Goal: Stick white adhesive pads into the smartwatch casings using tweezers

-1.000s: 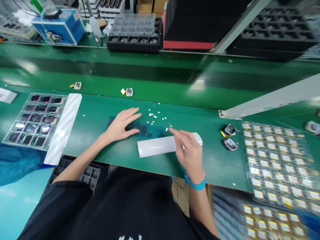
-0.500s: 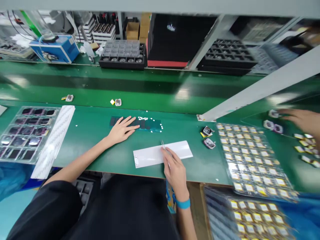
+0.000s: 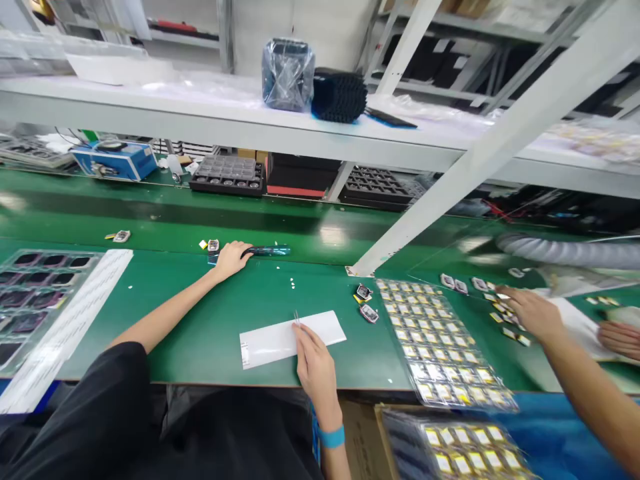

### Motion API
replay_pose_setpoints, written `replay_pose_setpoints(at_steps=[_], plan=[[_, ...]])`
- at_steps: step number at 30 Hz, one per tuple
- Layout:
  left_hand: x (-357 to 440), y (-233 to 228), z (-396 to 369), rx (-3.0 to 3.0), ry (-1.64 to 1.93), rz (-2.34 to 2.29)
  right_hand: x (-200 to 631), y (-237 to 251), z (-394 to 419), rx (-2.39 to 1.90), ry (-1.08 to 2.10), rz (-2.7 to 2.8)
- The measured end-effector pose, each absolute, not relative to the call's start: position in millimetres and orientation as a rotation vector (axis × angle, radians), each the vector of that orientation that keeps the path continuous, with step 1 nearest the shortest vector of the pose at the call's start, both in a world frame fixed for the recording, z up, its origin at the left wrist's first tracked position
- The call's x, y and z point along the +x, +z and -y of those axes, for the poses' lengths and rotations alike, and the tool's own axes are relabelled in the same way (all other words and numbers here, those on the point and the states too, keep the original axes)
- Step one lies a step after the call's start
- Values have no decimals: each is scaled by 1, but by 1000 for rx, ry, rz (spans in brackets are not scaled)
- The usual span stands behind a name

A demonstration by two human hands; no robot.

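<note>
My left hand (image 3: 233, 262) is closed around a dark, shiny blue-green film strip (image 3: 273, 251), which is tilted up on its long side near the back of the bench. Several tiny white bits (image 3: 293, 283) lie on the green surface just in front of it. In my right hand (image 3: 316, 360) are thin metal tweezers (image 3: 297, 316), tips pointing away from me. They are over a white glossy paper strip (image 3: 270, 343) lying slantwise near the front edge, and my fingers hide part of it. A blue band circles the right wrist.
To the left are a tray of dark square parts (image 3: 37, 293) and a long printed strip (image 3: 75, 320). Small watch-like parts (image 3: 369, 313) and a tray of white-and-yellow pieces (image 3: 435, 333) are at right, by a slanted post (image 3: 425, 200). A co-worker's hand (image 3: 533, 312) reaches among loose pieces.
My left hand has gone from lying flat on the film strip to gripping it and tipping it up. White bits show on the bench. My right hand stays over the paper; the view has tilted upward.
</note>
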State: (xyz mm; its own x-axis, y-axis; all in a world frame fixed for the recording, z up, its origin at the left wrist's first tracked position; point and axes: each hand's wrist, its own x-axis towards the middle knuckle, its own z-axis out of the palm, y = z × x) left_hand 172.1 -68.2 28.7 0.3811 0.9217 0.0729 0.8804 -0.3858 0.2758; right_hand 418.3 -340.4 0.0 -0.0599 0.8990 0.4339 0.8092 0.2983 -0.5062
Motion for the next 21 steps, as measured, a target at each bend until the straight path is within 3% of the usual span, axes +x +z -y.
replay_pose_setpoints(at_steps=[8, 21], plan=[[191, 62, 7, 2430, 276, -1778, 419, -4, 340, -1488, 120, 1851], [204, 73, -10, 2432, -10, -1728, 421, -12, 339, -1516, 77, 1843]])
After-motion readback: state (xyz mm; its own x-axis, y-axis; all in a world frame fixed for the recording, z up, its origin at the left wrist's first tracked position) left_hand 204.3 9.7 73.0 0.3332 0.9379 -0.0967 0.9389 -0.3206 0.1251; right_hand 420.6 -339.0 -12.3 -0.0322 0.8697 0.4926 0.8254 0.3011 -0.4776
